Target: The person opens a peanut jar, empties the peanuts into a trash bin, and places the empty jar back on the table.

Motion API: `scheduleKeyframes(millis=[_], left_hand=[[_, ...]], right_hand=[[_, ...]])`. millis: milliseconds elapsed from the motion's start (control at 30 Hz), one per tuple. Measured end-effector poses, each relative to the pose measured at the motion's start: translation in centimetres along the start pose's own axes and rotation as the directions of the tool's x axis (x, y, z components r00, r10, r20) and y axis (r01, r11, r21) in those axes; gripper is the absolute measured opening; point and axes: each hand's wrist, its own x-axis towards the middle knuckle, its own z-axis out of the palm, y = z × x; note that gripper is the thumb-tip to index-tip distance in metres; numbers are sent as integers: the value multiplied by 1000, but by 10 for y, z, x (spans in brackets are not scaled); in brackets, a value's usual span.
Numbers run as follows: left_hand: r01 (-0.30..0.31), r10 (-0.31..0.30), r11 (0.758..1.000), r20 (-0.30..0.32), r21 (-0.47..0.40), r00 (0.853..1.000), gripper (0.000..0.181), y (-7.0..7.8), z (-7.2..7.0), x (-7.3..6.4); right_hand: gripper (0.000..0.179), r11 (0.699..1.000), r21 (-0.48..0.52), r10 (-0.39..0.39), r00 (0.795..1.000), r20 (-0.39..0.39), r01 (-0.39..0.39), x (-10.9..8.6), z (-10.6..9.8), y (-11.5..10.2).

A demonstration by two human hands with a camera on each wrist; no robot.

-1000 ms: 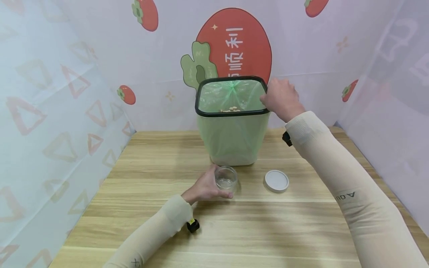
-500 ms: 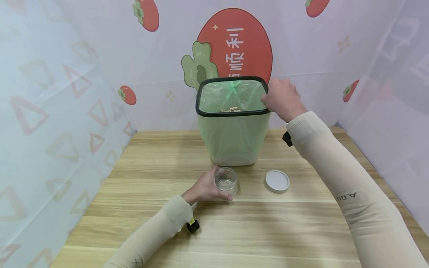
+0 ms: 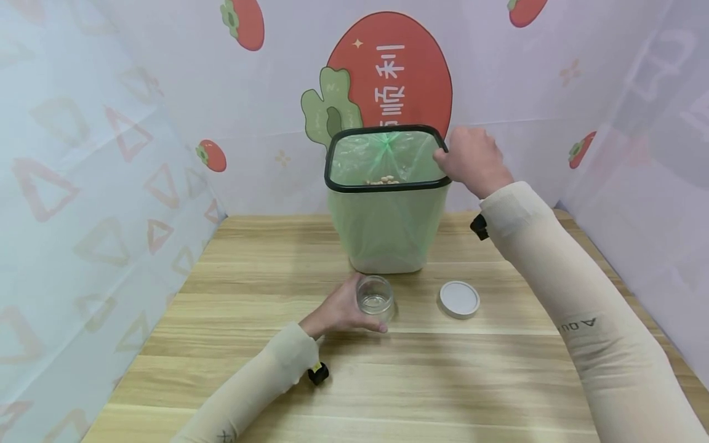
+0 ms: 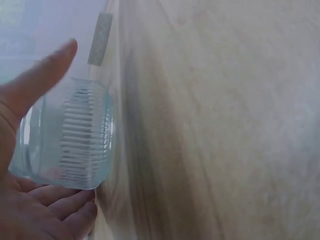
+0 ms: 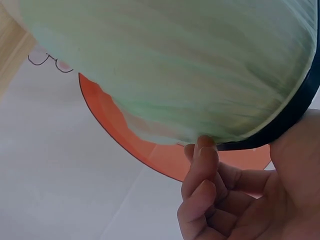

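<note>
A small clear glass jar (image 3: 376,299) stands upright on the table in front of the bin. My left hand (image 3: 344,309) lies around its left side. In the left wrist view the thumb (image 4: 45,77) stands straight and apart from the glass, with the other fingers (image 4: 65,202) along the opposite side. My right hand (image 3: 475,159) grips the black rim of a pale bin (image 3: 388,231) at its right corner. Curled fingers (image 5: 200,165) show outside the rim in the right wrist view. A green plastic bag (image 3: 412,154) lines the bin, and small beige pieces (image 3: 384,180) show inside.
A round white lid (image 3: 459,299) lies flat to the right of the jar. The wooden table (image 3: 244,271) ends against patterned cloth walls (image 3: 266,111) at the back and sides. The bin stands near the back edge.
My right hand has shifted slightly to the right at the bin's rim. The left hand, jar and lid look unchanged apart from a tiny drift of the head view.
</note>
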Motion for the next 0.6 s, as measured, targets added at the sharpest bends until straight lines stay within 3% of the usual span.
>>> scheduleKeyframes(millis=[300,467,600], left_hand=[[-23,23,1000,57,-4,998,99,6,-17,-13],[82,-85,989,17,127,996,113,14,-32,-22],[155,-157,968,-5,196,988,113,19,-42,-28]], right_hand=[[42,998,53,30,1000,3,-30,-7,-4,5],[50,998,65,19,1000,-3,-19,-16,-7,11],[59,998,62,8,1000,10,-8,-22,-6,17]])
